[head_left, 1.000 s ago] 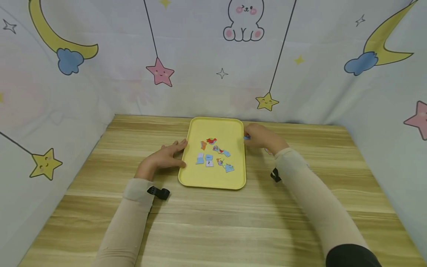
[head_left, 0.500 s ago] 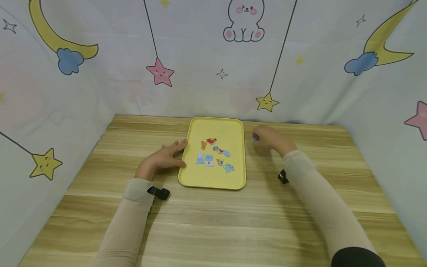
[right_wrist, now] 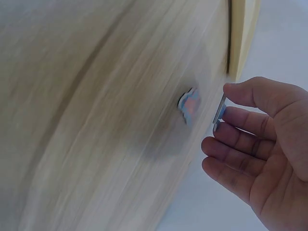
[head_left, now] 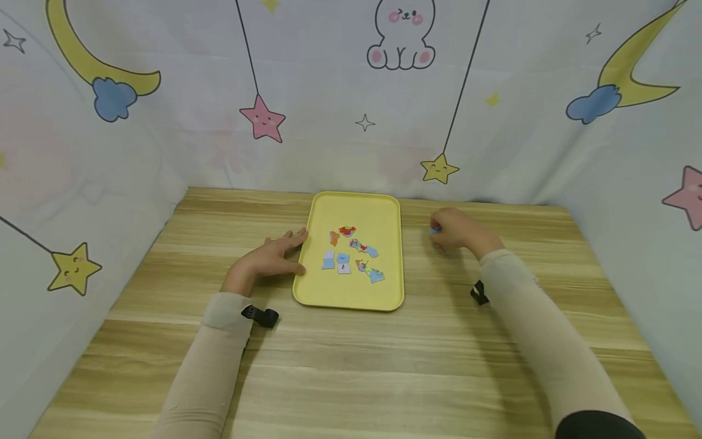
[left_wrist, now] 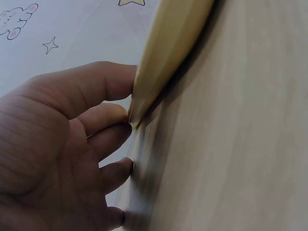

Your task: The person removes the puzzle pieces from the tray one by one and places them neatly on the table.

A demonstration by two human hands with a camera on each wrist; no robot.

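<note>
My left hand (head_left: 267, 257) rests with spread fingers against the left edge of the yellow tray (head_left: 351, 292); in the left wrist view the fingertips of the hand (left_wrist: 72, 139) touch the rim (left_wrist: 166, 53). Right of the tray, my right hand (head_left: 460, 230) pinches a thin blue piece (head_left: 435, 230). The right wrist view shows this piece (right_wrist: 220, 109) between thumb and fingers of the hand (right_wrist: 269, 134), above the wooden table. Another small piece, pink and blue (right_wrist: 190, 103), lies on the table close by.
On the tray are several small coloured pieces, among them a red one (head_left: 347, 231), an orange one (head_left: 334, 238) and a blue-and-white one (head_left: 328, 260). Behind the wooden table (head_left: 351, 366) hangs a white cloth (head_left: 329, 152) printed with stars and moons.
My right hand has moved rightward, away from the tray's right edge, with the blue piece in its fingers. My left hand has stayed at the tray's left edge.
</note>
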